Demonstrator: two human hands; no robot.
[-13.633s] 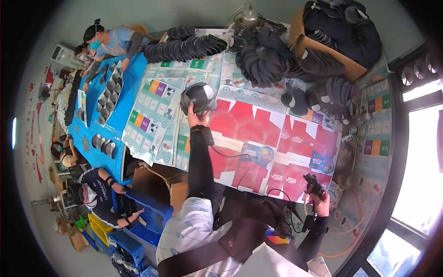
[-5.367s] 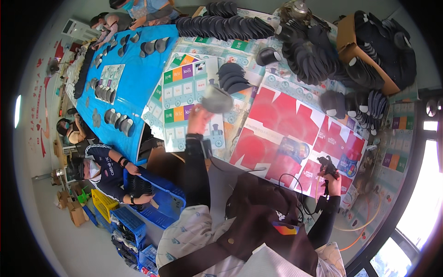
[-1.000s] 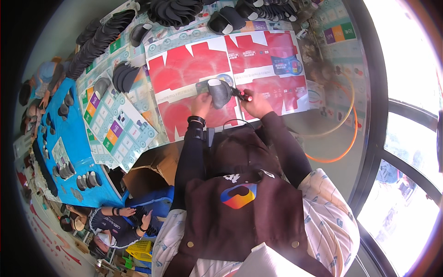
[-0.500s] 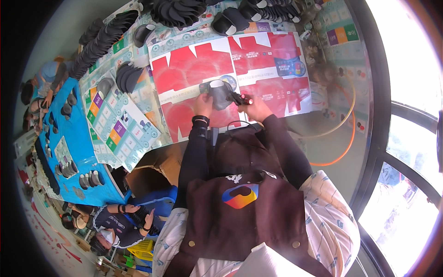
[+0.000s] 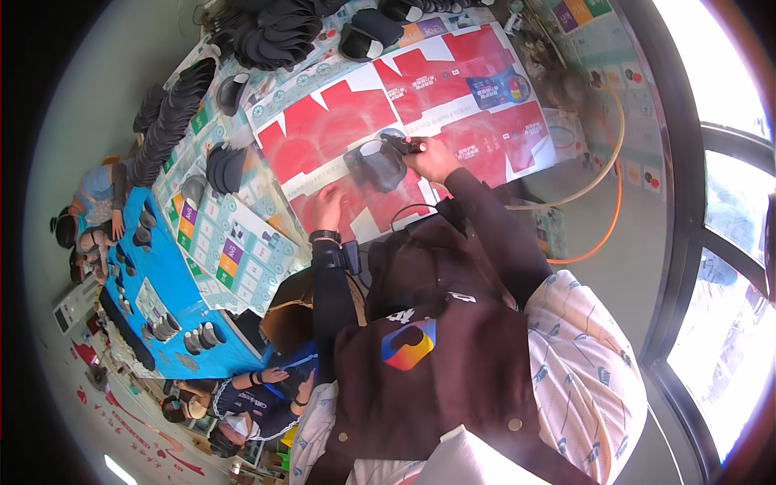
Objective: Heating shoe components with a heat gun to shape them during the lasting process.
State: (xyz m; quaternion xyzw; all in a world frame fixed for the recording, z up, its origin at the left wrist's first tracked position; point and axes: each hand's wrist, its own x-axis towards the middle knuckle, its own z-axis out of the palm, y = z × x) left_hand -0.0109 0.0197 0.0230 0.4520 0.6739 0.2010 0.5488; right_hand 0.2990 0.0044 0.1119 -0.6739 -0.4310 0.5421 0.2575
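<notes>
Grey curved piece [image 5: 381, 170] sits over the red sheet [image 5: 335, 121], seemingly unheld: left hand [image 5: 327, 207] released, right hand [image 5: 435, 160] clenched on a black tool [image 5: 398, 144]; I fear its bump could knock the piece askew.

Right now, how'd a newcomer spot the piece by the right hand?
Find the red printed sheet. Near its middle, just left of the right hand gripping a black tool, is a rounded dark piece with a pale patch. Unlike the stacked dark pieces beyond, it's over the red print.
</notes>
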